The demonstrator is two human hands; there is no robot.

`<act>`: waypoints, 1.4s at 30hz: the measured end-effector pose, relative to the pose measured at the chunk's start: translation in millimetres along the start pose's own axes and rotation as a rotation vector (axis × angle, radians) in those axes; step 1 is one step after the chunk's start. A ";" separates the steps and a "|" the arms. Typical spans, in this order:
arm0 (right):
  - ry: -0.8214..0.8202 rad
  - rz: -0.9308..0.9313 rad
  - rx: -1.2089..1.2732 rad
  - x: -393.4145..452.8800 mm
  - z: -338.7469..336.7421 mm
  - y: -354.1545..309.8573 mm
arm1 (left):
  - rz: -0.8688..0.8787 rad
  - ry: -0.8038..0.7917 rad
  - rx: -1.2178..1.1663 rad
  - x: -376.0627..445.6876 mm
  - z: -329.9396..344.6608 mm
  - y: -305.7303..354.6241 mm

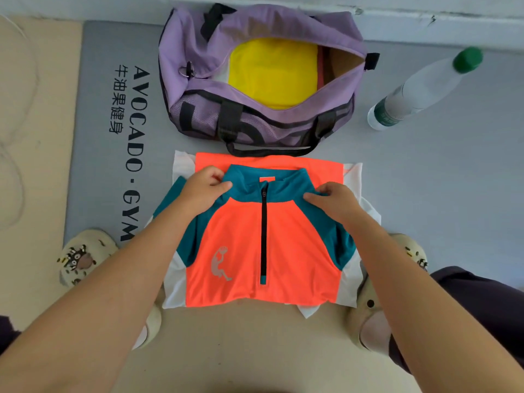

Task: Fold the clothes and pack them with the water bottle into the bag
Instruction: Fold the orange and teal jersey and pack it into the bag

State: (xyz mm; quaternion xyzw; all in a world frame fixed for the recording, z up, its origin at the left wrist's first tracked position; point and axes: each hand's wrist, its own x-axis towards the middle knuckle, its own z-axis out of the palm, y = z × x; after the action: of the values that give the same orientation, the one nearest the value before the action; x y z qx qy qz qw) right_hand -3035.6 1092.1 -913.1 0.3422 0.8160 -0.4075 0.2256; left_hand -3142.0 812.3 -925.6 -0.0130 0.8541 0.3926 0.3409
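Observation:
An orange, teal and white zip-neck shirt [241, 245] lies partly folded on the grey mat, collar away from me. My left hand [202, 188] pinches the left side of the teal collar. My right hand [331, 198] pinches the collar's right side. Beyond the shirt sits the purple duffel bag [198, 89], unzipped, with a folded yellow garment [272, 72] inside. A clear water bottle [419, 89] with a green cap stands upright on the mat to the right of the bag.
The grey gym mat [439, 180] with black lettering covers the floor, with beige flooring [37, 137] to its left. A pale wall base [425, 12] runs behind the bag. My slippered feet [79, 256] flank the shirt.

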 end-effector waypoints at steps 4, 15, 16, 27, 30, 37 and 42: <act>0.020 0.039 -0.028 10.1 8.0 -12.5 | -0.012 -0.002 0.259 9.5 -1.6 4.0; 0.135 -0.146 -0.257 26.5 8.7 -20.8 | 0.241 0.292 0.347 18.8 9.5 -2.7; 0.173 -0.166 -0.292 28.0 9.2 -22.5 | 0.265 0.315 0.388 19.8 9.0 -1.7; 0.111 -0.205 -0.612 45.7 8.8 -42.1 | 0.166 0.108 0.603 42.6 -9.6 27.4; 0.185 -0.243 -0.519 39.2 5.6 -38.7 | 0.228 0.246 0.436 36.1 -14.1 21.5; 0.433 -0.278 -0.358 18.4 16.5 -28.4 | 0.306 0.402 0.305 13.1 -1.6 4.2; 0.189 -0.015 -0.272 19.8 24.0 -33.3 | 0.125 0.238 0.322 14.9 17.2 10.5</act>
State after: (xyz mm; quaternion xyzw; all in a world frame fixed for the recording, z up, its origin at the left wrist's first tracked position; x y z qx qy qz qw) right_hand -3071.3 1065.4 -922.5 0.3392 0.8838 -0.2608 0.1890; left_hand -3146.7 834.9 -935.4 0.0482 0.9392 0.2672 0.2104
